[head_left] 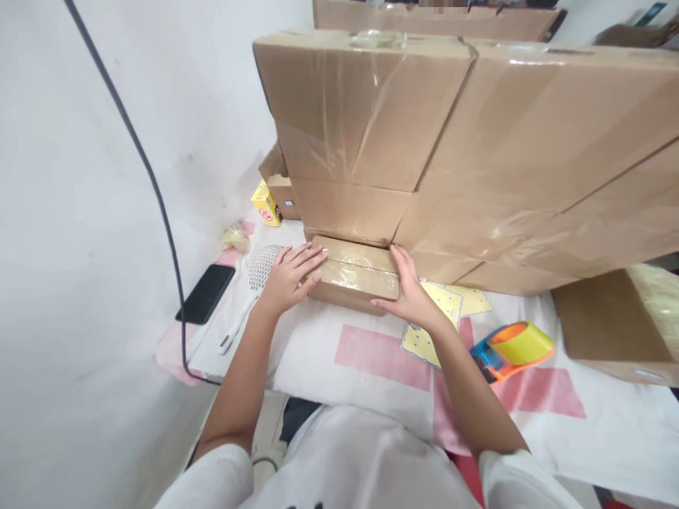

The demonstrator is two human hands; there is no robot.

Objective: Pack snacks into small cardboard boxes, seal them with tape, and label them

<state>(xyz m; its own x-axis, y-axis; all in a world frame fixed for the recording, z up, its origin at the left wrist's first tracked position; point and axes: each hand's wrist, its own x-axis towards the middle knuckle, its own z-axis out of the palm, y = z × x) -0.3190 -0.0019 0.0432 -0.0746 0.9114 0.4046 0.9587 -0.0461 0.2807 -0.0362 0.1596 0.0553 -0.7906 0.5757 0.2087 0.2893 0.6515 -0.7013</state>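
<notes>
A small cardboard box (354, 277), its lid seam covered with shiny clear tape, rests on the cloth-covered table against a tall taped cardboard stack. My left hand (293, 274) lies with fingers stretched over the box's left end. At the right end, my right hand (411, 288) grips the box, thumb at the front and fingers on the far side. A white mesh swatter-like paddle (264, 267) lies beside my left hand, its handle partly behind my left forearm. Right of my right forearm sits an orange and blue tape dispenser (512, 350) with a yellow roll.
Tall taped cardboard boxes (477, 162) rise behind the small box. A black phone (206, 293) lies at left, near a hanging black cable (164, 205). A yellow carton (266, 203) stands by the wall. An open cardboard box (610, 318) is at right. Yellow patterned sheets (440, 307) lie on the cloth.
</notes>
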